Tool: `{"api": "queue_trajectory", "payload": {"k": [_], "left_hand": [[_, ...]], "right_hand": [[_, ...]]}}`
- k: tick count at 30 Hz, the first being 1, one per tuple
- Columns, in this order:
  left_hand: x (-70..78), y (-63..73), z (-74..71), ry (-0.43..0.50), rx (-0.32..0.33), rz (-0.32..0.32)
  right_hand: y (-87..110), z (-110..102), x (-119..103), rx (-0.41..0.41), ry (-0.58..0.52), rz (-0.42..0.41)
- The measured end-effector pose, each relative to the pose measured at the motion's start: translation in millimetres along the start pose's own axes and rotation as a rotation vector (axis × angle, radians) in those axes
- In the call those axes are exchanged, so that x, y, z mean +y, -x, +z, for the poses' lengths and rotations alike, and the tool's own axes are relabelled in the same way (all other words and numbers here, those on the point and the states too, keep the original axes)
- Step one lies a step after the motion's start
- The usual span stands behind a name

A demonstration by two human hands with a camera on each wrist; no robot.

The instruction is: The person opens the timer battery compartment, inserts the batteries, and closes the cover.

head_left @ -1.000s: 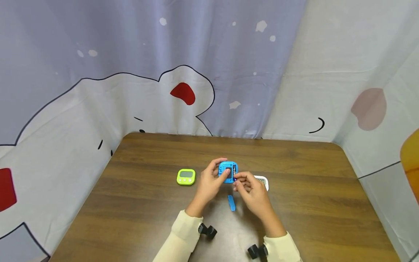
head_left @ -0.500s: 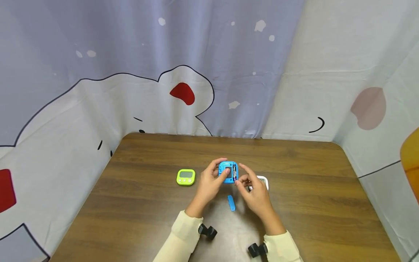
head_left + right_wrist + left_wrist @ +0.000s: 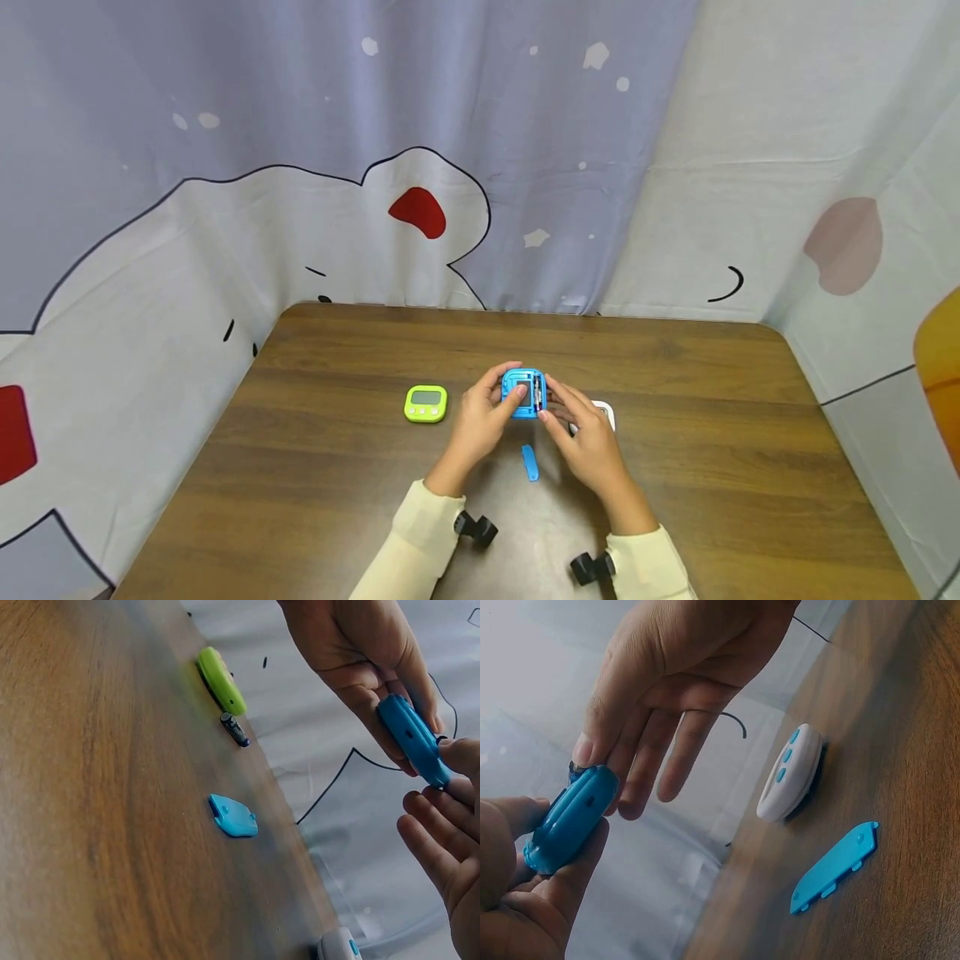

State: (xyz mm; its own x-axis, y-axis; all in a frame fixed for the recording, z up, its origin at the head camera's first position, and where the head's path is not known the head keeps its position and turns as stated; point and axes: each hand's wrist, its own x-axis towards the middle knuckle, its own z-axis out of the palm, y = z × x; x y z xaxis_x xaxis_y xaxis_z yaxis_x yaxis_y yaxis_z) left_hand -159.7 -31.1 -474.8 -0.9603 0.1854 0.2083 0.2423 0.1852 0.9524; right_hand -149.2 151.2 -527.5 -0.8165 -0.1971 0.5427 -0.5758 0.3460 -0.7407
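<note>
My left hand grips a blue digital timer raised over the table, thumb across its back. The back's long battery slot faces up, and a slim battery lies along its right side. My right hand pinches that right edge, with the thumb at the battery's near end and the index finger behind the case. In the left wrist view, the right thumb presses on a dark battery end and the other fingers extend loosely. Below the hands, the blue battery cover lies on the table.
A green timer lies left of the hands, with a loose dark battery near it in the right wrist view. Partly behind the right hand is a white timer. A curtain hangs along the wooden table's far edge.
My right thumb and fingers first came away from the battery slot, leaving the battery in view. The index finger has since closed against the timer's right edge. The left hand keeps its hold.
</note>
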Motion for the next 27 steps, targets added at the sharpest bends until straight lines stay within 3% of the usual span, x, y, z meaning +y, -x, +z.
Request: {"api": "queue_trajectory", "payload": {"k": [15, 20, 27], "left_hand": [[1.4, 0.7, -0.4, 0.018, -0.018, -0.023], [1.2, 0.5, -0.1, 0.018, 0.003, -0.014], [2.2, 0.2, 0.8, 0.023, 0.010, -0.010]], "right_hand": [[-0.7, 1, 1, 0.056, 0.030, -0.014], [-0.3, 5, -3, 0.047, -0.007, 0.021], [-1.3, 13, -14, 0.108, -0.032, 0.097]]}}
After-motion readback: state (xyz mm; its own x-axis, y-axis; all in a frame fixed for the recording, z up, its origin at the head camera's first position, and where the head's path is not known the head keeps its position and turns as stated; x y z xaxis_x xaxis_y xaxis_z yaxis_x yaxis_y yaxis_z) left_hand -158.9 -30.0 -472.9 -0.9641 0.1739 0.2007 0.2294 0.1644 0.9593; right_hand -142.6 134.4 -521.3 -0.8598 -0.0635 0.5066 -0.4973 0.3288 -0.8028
